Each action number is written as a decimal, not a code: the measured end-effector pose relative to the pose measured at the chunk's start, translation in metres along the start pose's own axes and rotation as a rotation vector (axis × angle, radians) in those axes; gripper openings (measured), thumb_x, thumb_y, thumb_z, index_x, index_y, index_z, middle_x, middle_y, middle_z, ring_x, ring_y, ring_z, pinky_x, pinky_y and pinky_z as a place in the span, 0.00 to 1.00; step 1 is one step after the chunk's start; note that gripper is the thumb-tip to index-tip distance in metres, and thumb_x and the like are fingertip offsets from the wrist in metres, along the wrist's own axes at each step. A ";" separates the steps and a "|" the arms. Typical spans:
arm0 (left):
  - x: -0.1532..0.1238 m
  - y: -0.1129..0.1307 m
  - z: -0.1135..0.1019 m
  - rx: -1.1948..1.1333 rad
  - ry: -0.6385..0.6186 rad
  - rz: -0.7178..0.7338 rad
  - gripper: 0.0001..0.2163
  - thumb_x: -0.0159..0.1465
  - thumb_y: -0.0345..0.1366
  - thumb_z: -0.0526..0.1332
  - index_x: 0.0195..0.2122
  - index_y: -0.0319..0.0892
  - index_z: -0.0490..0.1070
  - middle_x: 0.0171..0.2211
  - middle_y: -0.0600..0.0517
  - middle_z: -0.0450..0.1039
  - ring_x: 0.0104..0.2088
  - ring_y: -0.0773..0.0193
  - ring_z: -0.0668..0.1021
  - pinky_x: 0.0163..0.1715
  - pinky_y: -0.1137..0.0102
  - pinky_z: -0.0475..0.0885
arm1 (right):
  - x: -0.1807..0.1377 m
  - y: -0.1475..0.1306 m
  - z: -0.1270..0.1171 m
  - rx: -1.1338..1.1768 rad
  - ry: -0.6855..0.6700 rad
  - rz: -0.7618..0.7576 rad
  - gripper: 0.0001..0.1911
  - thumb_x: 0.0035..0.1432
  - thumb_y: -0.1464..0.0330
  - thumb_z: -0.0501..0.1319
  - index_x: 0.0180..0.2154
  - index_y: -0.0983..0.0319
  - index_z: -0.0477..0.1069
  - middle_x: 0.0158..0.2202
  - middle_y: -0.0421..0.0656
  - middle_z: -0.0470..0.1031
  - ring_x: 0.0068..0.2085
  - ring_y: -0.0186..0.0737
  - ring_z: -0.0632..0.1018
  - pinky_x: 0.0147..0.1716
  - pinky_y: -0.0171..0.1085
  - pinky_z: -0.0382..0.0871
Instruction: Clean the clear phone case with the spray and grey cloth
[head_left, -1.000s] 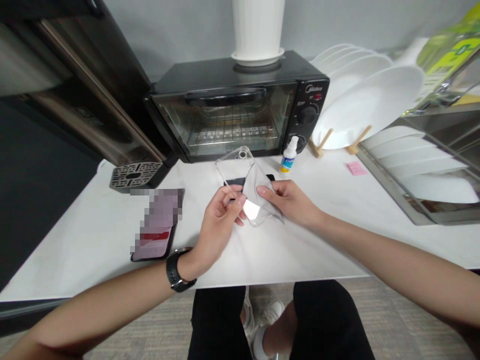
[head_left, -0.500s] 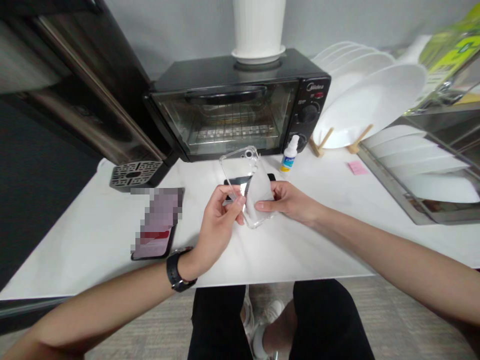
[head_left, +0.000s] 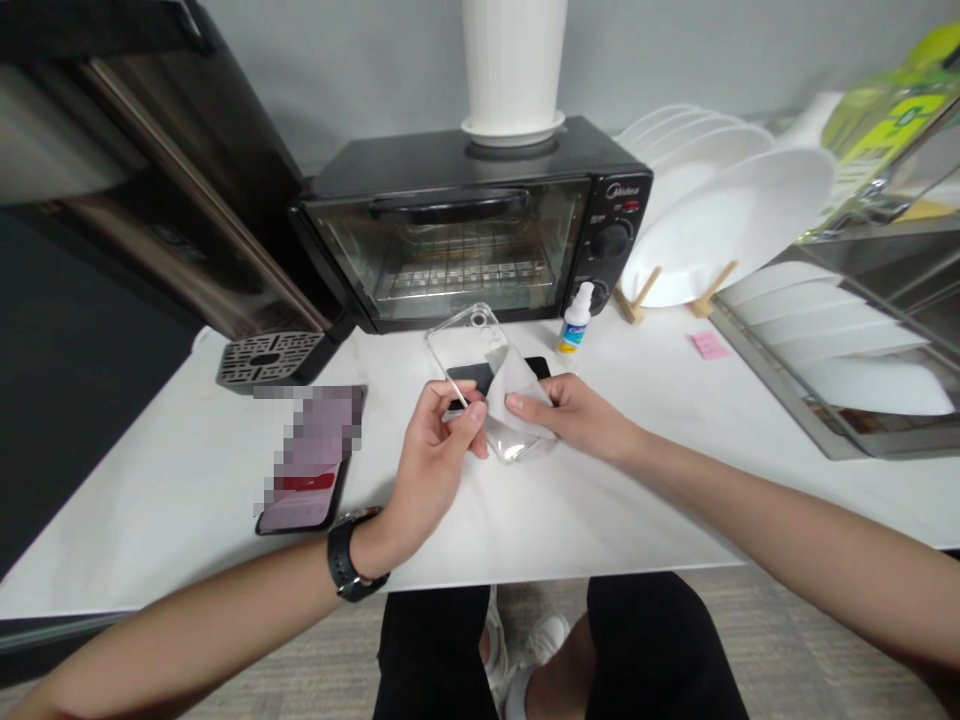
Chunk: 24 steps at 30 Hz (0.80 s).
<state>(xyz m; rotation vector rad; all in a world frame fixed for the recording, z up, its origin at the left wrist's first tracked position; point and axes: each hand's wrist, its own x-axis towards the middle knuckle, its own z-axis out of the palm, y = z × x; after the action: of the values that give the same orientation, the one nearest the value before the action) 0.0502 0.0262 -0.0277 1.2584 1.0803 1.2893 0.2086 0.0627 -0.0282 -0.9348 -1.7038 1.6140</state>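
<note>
L. hand (head_left: 439,455) fingers closed on clear phone case (head_left: 466,345) edge, R. hand (head_left: 581,415) fingers pinching wipe cloth (head_left: 516,385) against it, above bench (head_left: 645,490)

Bright, even indoor light from overhead; white counter (head_left: 660,440) near washed out. Shadows faint and soft. Small glare on clear phone case (head_left: 517,450). Wide-angle bowing at edges, strongest upper left. Phone (head_left: 307,460) screen pixelated. Centre sharp.
</note>
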 end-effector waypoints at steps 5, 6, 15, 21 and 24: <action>0.002 -0.004 -0.003 -0.024 -0.021 0.009 0.09 0.52 0.33 0.53 0.35 0.48 0.60 0.34 0.56 0.60 0.18 0.78 0.64 0.19 0.72 0.60 | -0.001 -0.003 0.001 0.124 -0.092 0.002 0.09 0.46 0.64 0.52 0.29 0.61 0.66 0.29 0.40 0.69 0.30 0.37 0.69 0.29 0.36 0.61; 0.002 -0.004 -0.003 -0.033 -0.032 0.015 0.09 0.52 0.32 0.53 0.35 0.48 0.61 0.34 0.56 0.60 0.18 0.78 0.64 0.19 0.71 0.59 | -0.001 -0.004 0.001 0.140 -0.114 0.006 0.09 0.44 0.65 0.54 0.31 0.60 0.65 0.30 0.40 0.69 0.32 0.37 0.69 0.30 0.36 0.61; 0.003 -0.004 -0.003 -0.034 -0.052 -0.027 0.09 0.52 0.31 0.53 0.35 0.47 0.61 0.31 0.57 0.61 0.19 0.78 0.64 0.20 0.69 0.56 | -0.003 -0.005 0.001 0.055 -0.100 0.013 0.09 0.46 0.63 0.51 0.27 0.59 0.67 0.26 0.39 0.70 0.27 0.33 0.70 0.25 0.33 0.60; 0.002 -0.004 -0.002 -0.029 -0.094 -0.051 0.09 0.52 0.31 0.53 0.35 0.48 0.60 0.32 0.57 0.61 0.19 0.77 0.65 0.20 0.69 0.57 | -0.002 -0.004 0.002 0.047 -0.122 0.026 0.12 0.43 0.64 0.55 0.33 0.60 0.65 0.31 0.40 0.69 0.33 0.37 0.69 0.31 0.35 0.62; 0.002 -0.004 -0.003 -0.021 -0.111 -0.056 0.08 0.53 0.32 0.53 0.34 0.48 0.60 0.33 0.57 0.60 0.19 0.78 0.64 0.21 0.70 0.57 | -0.003 -0.003 0.001 -0.027 -0.081 0.023 0.11 0.46 0.62 0.52 0.30 0.61 0.66 0.29 0.40 0.69 0.30 0.37 0.69 0.28 0.34 0.62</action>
<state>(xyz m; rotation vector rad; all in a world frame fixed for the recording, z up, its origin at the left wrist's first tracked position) 0.0479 0.0289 -0.0319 1.2608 1.0135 1.1718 0.2089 0.0596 -0.0251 -0.9169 -1.7792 1.6686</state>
